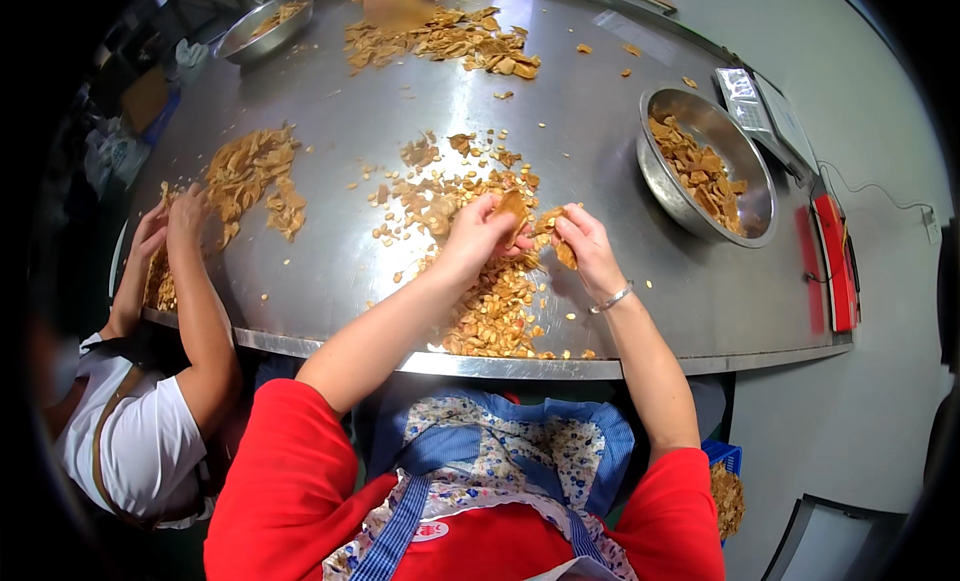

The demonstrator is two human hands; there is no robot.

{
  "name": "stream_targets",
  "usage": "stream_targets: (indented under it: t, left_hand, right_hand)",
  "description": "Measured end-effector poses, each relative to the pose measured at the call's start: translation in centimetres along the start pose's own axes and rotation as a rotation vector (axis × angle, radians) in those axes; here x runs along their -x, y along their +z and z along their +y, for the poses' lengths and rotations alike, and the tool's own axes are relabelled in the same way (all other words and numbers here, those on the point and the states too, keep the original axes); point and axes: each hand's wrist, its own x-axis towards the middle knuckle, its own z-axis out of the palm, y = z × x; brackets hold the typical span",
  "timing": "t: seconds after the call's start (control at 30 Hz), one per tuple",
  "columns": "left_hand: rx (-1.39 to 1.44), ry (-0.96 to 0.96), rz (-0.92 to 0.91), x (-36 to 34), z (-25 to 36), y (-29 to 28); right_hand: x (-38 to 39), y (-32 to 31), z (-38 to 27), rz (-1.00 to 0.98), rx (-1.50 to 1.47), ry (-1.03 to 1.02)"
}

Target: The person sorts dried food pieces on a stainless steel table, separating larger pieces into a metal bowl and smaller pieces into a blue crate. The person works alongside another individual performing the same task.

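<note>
Over the near middle of the steel table [330,271], both of my hands work close together. My left hand [472,239] is closed on a dried brown slice [512,207]. Between the fingers of my right hand [592,251], which wears a bracelet, is another dried brown piece [565,255]. Beneath and between them spreads a pile of pale yellow seeds and brown fragments [490,316], reaching down to the table's front edge. A steel bowl [752,166] partly filled with brown slices [700,176] stands to the right of my right hand.
At left, a co-worker's hands [180,221] work beside a heap of brown slices [250,171]. Another person's blurred hand [398,6] is over a far heap [470,43]. A second bowl [240,51] stands far left. A scale [745,101] and a red object [835,261] edge the right side.
</note>
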Motion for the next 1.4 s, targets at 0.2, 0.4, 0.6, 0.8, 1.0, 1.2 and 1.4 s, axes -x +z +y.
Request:
stream_targets:
  t: [0.2,0.4,0.6,0.8,1.0,1.2,1.4]
  left_hand:
    - [-0.123,0.125,-0.05,0.0,-0.4,0.1]
    - [-0.246,0.306,0.053,-0.4,-1.4,0.5]
    - [0.001,0.157,0.139,-0.4,0.4,0.7]
    - [-0.183,0.229,-0.184,-6.4,6.8,10.7]
    - [-0.845,0.529,-0.184,-16.7,6.2,18.1]
    - [-0.893,0.75,-0.14,-12.6,5.7,12.8]
    - [-0.439,0.151,0.054,-2.1,2.9,3.4]
  right_hand:
    - [-0.1,0.3,0.3,-0.016,0.145,0.014]
    - [-0.2,0.4,1.4,0.015,0.287,0.015]
    - [0.1,1.1,1.4,0.035,0.468,-0.036]
    - [0.7,1.6,0.4,0.006,0.915,-0.089]
    - [1.0,2.5,-0.6,-0.003,0.731,0.046]
    - [0.5,0.6,1.1,0.093,0.594,-0.08]
    - [0.3,2.3,-1.0,0.187,0.422,-0.039]
